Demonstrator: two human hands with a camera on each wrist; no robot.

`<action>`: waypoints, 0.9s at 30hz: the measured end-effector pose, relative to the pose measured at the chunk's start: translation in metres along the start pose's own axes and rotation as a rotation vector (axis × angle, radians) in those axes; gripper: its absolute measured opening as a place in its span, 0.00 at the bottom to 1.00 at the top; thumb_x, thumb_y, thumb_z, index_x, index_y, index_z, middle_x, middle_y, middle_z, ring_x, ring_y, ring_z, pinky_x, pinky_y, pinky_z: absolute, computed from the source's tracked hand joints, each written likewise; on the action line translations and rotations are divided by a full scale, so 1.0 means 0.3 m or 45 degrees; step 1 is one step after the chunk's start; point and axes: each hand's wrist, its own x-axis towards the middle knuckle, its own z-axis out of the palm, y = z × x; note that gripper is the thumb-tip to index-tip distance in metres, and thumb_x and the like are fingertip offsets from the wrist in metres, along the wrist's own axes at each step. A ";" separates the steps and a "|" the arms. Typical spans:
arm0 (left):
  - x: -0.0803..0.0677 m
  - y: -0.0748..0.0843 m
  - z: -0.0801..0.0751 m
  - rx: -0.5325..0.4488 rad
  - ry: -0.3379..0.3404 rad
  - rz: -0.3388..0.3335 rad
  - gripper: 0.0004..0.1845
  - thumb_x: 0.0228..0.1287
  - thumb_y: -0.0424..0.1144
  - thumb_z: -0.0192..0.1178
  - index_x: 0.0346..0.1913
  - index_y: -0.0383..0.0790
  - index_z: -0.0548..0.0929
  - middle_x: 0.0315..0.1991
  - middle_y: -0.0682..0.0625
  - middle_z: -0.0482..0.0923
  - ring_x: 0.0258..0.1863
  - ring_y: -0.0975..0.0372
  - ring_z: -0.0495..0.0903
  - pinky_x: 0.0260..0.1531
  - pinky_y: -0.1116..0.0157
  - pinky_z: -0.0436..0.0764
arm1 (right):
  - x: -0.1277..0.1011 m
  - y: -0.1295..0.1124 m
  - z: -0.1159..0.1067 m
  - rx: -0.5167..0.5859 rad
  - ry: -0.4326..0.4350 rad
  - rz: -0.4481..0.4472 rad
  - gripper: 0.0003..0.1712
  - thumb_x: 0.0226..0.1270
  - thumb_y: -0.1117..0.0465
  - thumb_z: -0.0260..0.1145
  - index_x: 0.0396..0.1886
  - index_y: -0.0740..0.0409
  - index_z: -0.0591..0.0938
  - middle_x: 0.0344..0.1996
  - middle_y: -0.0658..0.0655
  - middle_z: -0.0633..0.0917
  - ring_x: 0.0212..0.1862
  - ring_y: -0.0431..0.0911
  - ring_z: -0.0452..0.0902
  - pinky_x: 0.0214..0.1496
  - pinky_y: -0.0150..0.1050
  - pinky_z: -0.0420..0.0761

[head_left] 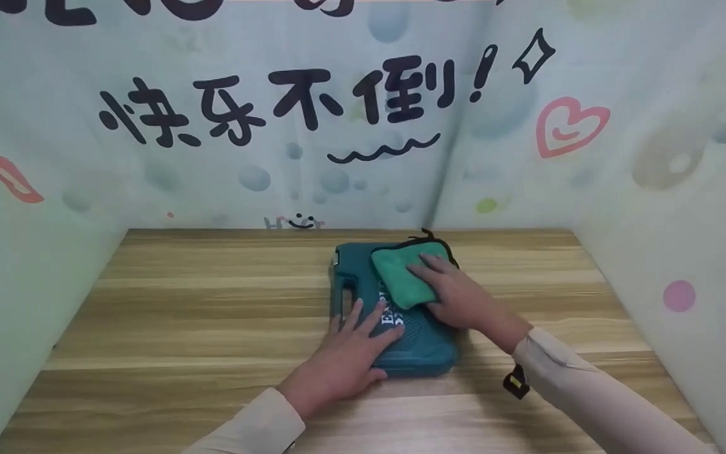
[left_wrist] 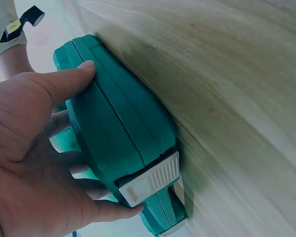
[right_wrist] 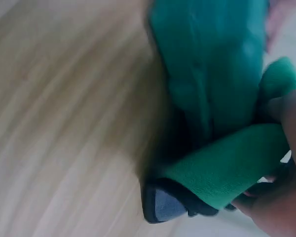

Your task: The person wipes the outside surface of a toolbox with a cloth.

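Observation:
A teal plastic tool case (head_left: pixel 423 356) with white lettering lies flat on the wooden table, its handle side to the left. My left hand (head_left: pixel 344 353) rests on the lid's near left part, fingers spread. In the left wrist view, the thumb lies against the case's side wall, and another fingertip reaches a light latch (left_wrist: pixel 150 180). On the far right of the lid is a green cloth (head_left: pixel 401 271) with black edging and a grey underside. My right hand (head_left: pixel 460 293) presses on it with extended fingers. Part of the cloth (right_wrist: pixel 227 163) hangs over the case's edge in the right wrist view.
The wood-grain table (head_left: pixel 212 302) extends around the case. Behind it hangs a pale printed backdrop (head_left: pixel 212 183) with black characters, and similar pale walls flank both sides. A small black strap piece (head_left: pixel 517 382) hangs from the right wrist.

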 end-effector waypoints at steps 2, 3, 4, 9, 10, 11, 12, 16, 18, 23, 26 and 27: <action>-0.002 -0.002 0.000 -0.010 -0.014 0.008 0.37 0.71 0.52 0.64 0.79 0.61 0.63 0.81 0.42 0.44 0.76 0.36 0.41 0.63 0.32 0.59 | 0.004 -0.017 0.012 -0.040 -0.033 0.015 0.39 0.68 0.67 0.67 0.77 0.56 0.67 0.76 0.68 0.60 0.75 0.70 0.51 0.70 0.64 0.59; -0.002 -0.002 -0.001 -0.017 -0.021 0.011 0.37 0.71 0.51 0.65 0.79 0.61 0.63 0.81 0.42 0.44 0.76 0.36 0.41 0.63 0.32 0.59 | 0.006 -0.020 0.013 -0.038 -0.031 0.028 0.39 0.68 0.67 0.68 0.77 0.56 0.67 0.76 0.68 0.60 0.75 0.70 0.50 0.70 0.64 0.58; -0.003 -0.003 -0.001 -0.023 -0.029 0.011 0.37 0.71 0.51 0.65 0.79 0.61 0.63 0.81 0.43 0.44 0.76 0.36 0.41 0.64 0.33 0.59 | 0.009 -0.021 0.014 -0.028 -0.027 0.033 0.39 0.68 0.67 0.67 0.77 0.57 0.67 0.76 0.68 0.60 0.75 0.70 0.49 0.70 0.64 0.57; -0.003 -0.007 -0.009 -0.039 -0.035 0.005 0.37 0.69 0.49 0.67 0.78 0.61 0.65 0.81 0.43 0.45 0.77 0.37 0.42 0.64 0.33 0.59 | 0.048 -0.005 0.018 0.026 0.004 -0.035 0.36 0.69 0.68 0.65 0.77 0.60 0.67 0.75 0.70 0.61 0.75 0.70 0.48 0.72 0.64 0.52; -0.003 -0.007 -0.011 -0.042 -0.034 0.007 0.37 0.69 0.49 0.67 0.78 0.61 0.65 0.81 0.43 0.45 0.77 0.37 0.42 0.64 0.33 0.58 | 0.058 -0.003 0.019 0.032 0.011 -0.057 0.36 0.70 0.68 0.64 0.76 0.62 0.67 0.75 0.71 0.61 0.75 0.70 0.47 0.72 0.65 0.51; -0.003 -0.007 -0.013 -0.043 -0.035 0.009 0.37 0.69 0.49 0.67 0.78 0.61 0.65 0.81 0.43 0.45 0.77 0.37 0.42 0.64 0.33 0.58 | 0.068 -0.001 0.022 0.035 0.015 -0.075 0.36 0.70 0.67 0.64 0.76 0.62 0.67 0.75 0.71 0.60 0.76 0.70 0.46 0.73 0.65 0.49; -0.003 -0.006 -0.015 -0.046 -0.035 0.012 0.37 0.69 0.48 0.67 0.78 0.61 0.65 0.81 0.43 0.45 0.77 0.37 0.42 0.65 0.33 0.58 | 0.076 0.000 0.024 0.030 0.016 -0.092 0.36 0.70 0.67 0.63 0.76 0.63 0.67 0.75 0.71 0.60 0.76 0.70 0.46 0.73 0.66 0.48; -0.003 -0.005 -0.016 -0.052 -0.055 0.018 0.37 0.69 0.48 0.67 0.78 0.62 0.65 0.81 0.44 0.45 0.76 0.37 0.41 0.65 0.34 0.58 | 0.102 -0.004 0.025 0.011 -0.037 -0.116 0.35 0.72 0.67 0.61 0.77 0.63 0.65 0.76 0.72 0.58 0.76 0.73 0.42 0.72 0.68 0.46; -0.003 -0.008 -0.017 -0.045 -0.063 0.016 0.37 0.69 0.49 0.67 0.78 0.62 0.65 0.81 0.44 0.45 0.76 0.36 0.42 0.65 0.34 0.58 | 0.115 -0.012 0.021 -0.013 -0.076 -0.113 0.35 0.74 0.66 0.60 0.78 0.63 0.63 0.76 0.71 0.57 0.75 0.73 0.41 0.72 0.68 0.46; -0.006 -0.018 -0.023 -0.044 -0.062 0.024 0.38 0.68 0.50 0.68 0.78 0.64 0.64 0.81 0.45 0.45 0.76 0.36 0.42 0.65 0.33 0.57 | 0.161 -0.048 0.012 -0.074 -0.188 -0.080 0.35 0.77 0.63 0.58 0.80 0.59 0.60 0.78 0.68 0.55 0.76 0.71 0.40 0.73 0.67 0.45; -0.010 -0.022 -0.028 -0.061 -0.053 0.037 0.38 0.68 0.50 0.68 0.78 0.64 0.64 0.81 0.45 0.45 0.76 0.36 0.42 0.64 0.33 0.57 | 0.202 -0.074 0.013 -0.089 -0.262 -0.068 0.36 0.79 0.60 0.57 0.82 0.55 0.58 0.79 0.65 0.54 0.77 0.69 0.39 0.73 0.66 0.45; -0.011 -0.024 -0.029 -0.065 -0.050 0.040 0.38 0.68 0.50 0.68 0.78 0.64 0.64 0.81 0.45 0.45 0.76 0.36 0.42 0.64 0.33 0.57 | 0.217 -0.084 0.014 -0.085 -0.285 -0.067 0.36 0.79 0.60 0.57 0.82 0.53 0.58 0.79 0.64 0.53 0.77 0.68 0.38 0.73 0.65 0.45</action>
